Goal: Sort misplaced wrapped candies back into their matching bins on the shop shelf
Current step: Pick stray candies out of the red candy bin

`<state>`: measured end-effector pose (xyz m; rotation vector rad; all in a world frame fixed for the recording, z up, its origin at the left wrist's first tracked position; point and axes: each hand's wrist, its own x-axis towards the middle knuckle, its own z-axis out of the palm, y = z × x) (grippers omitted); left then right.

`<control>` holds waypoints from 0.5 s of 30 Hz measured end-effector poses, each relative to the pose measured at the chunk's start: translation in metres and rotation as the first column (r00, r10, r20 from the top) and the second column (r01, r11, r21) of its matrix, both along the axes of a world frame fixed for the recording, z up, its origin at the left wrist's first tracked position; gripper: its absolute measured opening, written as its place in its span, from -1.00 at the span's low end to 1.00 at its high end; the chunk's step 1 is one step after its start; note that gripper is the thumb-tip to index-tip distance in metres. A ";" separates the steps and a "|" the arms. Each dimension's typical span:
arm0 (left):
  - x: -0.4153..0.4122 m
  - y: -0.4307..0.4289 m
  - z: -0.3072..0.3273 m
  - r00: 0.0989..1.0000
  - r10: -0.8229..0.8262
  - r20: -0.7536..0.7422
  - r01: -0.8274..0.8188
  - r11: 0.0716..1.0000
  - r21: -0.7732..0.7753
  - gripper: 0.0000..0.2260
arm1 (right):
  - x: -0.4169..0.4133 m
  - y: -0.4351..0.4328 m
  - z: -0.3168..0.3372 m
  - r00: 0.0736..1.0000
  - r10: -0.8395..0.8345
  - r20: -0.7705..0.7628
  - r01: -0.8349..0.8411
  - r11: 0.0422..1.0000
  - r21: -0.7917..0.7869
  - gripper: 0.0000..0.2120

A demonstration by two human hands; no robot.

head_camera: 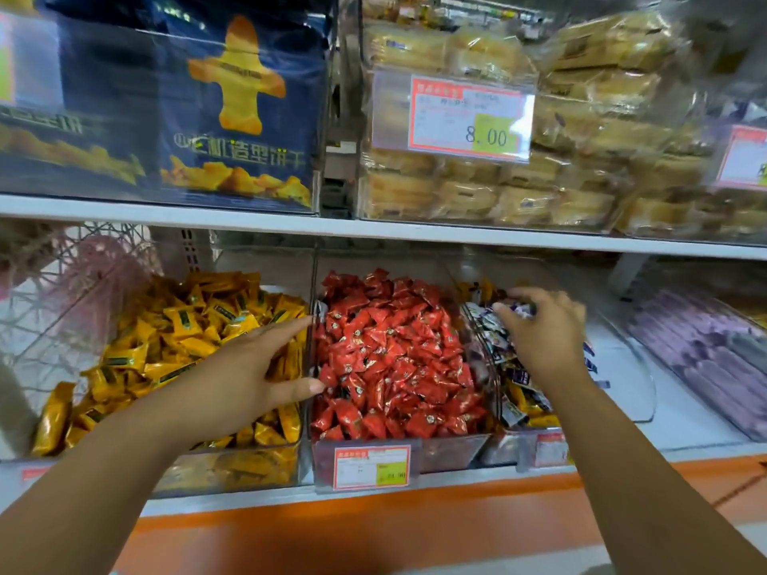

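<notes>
So the right hand (543,338) is hunched over the right bin (504,448), with its fingers curled in tight and pinching a purple-white candy (521,311) at the tips. The candy sits just under the fingertips, above the pile, but it's too blurry to call which way its long axis runs. The left hand (249,363) is spread wide and holds nothing. Its fingers are straight and point right across the yellow candies (174,325), with the thumb tip right at the edge of the red candies (394,350). A few yellow strays (523,402) lie in the right bin.
</notes>
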<state>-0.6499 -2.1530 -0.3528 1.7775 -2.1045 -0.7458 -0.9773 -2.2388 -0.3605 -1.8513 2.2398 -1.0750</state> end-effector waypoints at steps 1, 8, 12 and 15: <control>0.000 -0.001 -0.001 1.000 0.001 -0.007 -0.001 1.000 0.008 -0.22 | 0.002 0.001 0.004 0.999 -0.010 -0.050 0.009 1.000 -0.011 -0.68; 0.000 0.000 -0.002 0.999 0.004 -0.040 -0.003 1.000 0.021 -0.24 | 0.090 0.039 0.030 0.684 0.719 -0.120 -0.682 0.690 0.242 -0.80; 0.003 0.004 -0.004 1.000 -0.002 -0.006 0.003 1.000 0.021 -0.21 | 0.109 0.033 0.003 0.632 0.771 -0.084 -0.662 0.592 0.460 -0.71; 0.003 0.010 -0.007 1.000 -0.027 -0.010 0.027 1.000 0.002 -0.20 | 0.114 0.025 -0.015 0.595 0.793 -0.129 -0.634 0.563 0.530 -0.63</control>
